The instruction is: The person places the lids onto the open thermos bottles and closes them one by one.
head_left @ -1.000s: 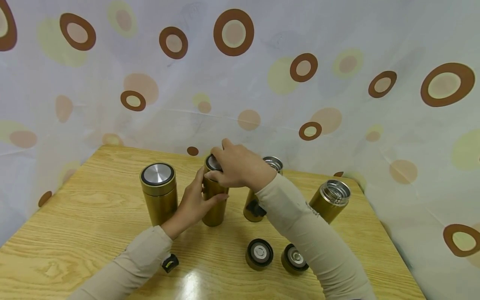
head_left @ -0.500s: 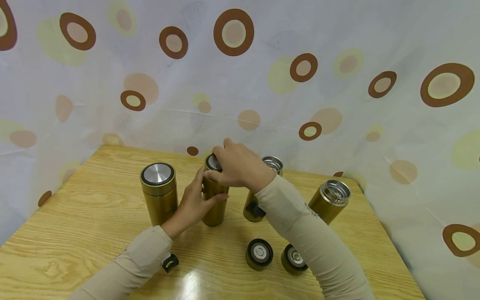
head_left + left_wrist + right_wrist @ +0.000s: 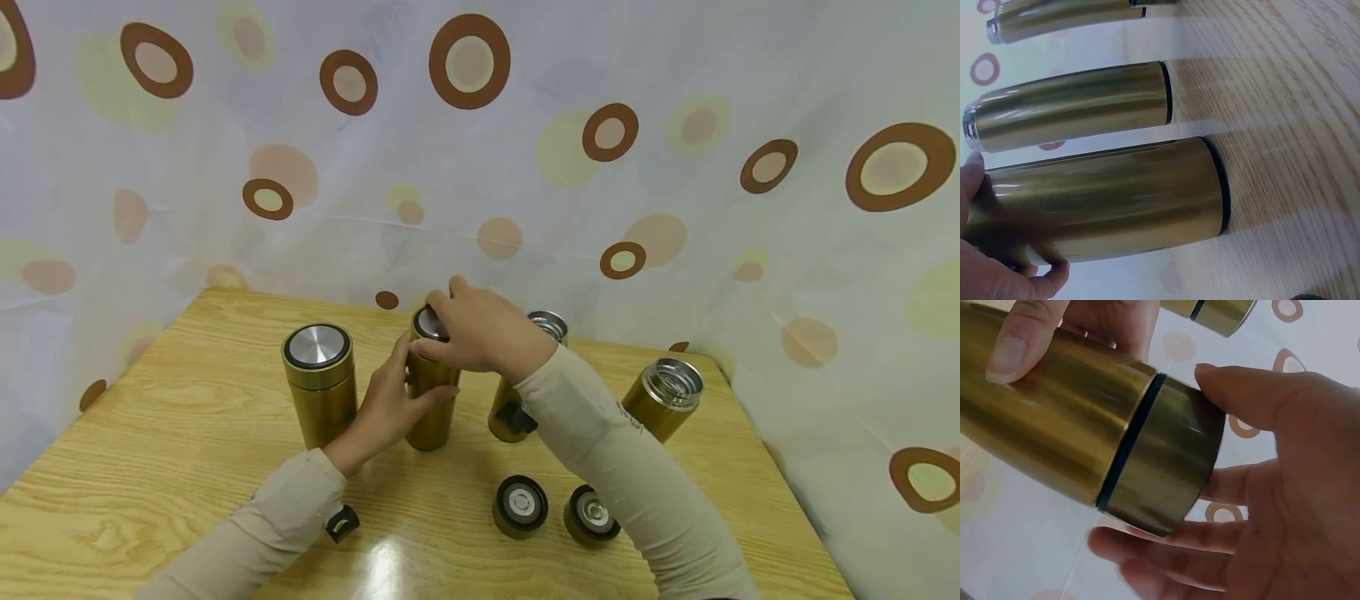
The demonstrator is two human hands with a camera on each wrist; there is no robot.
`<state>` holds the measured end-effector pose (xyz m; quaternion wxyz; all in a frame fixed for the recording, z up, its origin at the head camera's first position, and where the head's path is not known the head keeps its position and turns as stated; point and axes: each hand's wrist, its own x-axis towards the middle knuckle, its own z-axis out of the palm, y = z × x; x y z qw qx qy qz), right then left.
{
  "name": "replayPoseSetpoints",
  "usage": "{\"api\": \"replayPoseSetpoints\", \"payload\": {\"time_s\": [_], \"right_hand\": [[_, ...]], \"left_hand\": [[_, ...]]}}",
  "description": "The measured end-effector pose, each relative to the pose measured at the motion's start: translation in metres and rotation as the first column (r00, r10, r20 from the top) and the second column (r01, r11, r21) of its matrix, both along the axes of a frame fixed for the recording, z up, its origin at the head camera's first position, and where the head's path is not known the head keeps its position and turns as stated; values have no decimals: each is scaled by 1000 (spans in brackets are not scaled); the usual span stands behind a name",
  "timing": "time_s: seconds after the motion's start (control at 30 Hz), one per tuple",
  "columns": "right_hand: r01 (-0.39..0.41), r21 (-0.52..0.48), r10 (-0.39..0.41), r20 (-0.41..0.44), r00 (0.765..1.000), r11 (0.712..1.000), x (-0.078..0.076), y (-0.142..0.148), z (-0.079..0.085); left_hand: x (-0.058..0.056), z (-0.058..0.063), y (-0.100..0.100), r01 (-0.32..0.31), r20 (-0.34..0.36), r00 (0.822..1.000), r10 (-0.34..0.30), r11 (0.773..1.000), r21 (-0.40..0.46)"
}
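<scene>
A gold vacuum flask [image 3: 430,429] stands upright near the middle of the table, shown sideways in the left wrist view. My left hand [image 3: 386,408] grips its body, with the thumb across the near side. At the top, my right hand [image 3: 483,333] holds the flask's lid [image 3: 1169,456] between the thumb on one side and the curled fingers on the other. A dark ring [image 3: 1132,444] runs between lid and body. The head view shows only part of the lid's silver top beside my right fingers.
A lidded gold flask [image 3: 322,400] stands to the left. Two lidless flasks stand to the right, one [image 3: 510,417] partly behind my right arm, the other [image 3: 663,400] farther right. Two lids [image 3: 521,504] [image 3: 592,515] lie underside up in front. A patterned cloth [image 3: 480,167] hangs behind the table.
The head view has shifted very slightly. Both hands keep their places on the flask and its lid, and the other flasks and lids have not moved.
</scene>
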<state>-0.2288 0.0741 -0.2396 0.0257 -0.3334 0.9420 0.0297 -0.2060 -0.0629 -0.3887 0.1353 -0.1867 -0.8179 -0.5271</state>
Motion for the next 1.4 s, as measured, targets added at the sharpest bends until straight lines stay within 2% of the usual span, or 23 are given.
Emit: {"api": "replayPoseSetpoints", "payload": {"time_s": [0.1, 0.23, 0.4, 0.57, 0.73, 1.03, 1.4], "right_hand": [[-94, 14, 92, 74, 993, 995, -2, 1, 8], [-224, 33, 217, 150, 965, 974, -6, 3, 22], [-280, 54, 266, 186, 946, 959, -9, 5, 29], [-294, 29, 281, 220, 934, 955, -12, 7, 24], [-314, 8, 307, 191, 932, 949, -15, 10, 17], [-294, 29, 286, 161, 945, 955, -13, 10, 15], [-245, 32, 238, 143, 961, 969, -9, 11, 12]], "left_hand": [[-1, 1, 0, -3, -1, 1000, 3, 1000, 13], [-2, 1, -1, -8, -10, 1000, 8, 1000, 18], [-3, 2, 0, -15, 1, 1000, 15, 1000, 15], [-3, 1, -1, -16, 17, 1000, 16, 1000, 7], [-2, 1, 0, -4, 21, 1000, 3, 1000, 12], [1, 2, 1, -6, 55, 998, 5, 1000, 12], [4, 3, 4, -27, 36, 999, 26, 999, 21]]}}
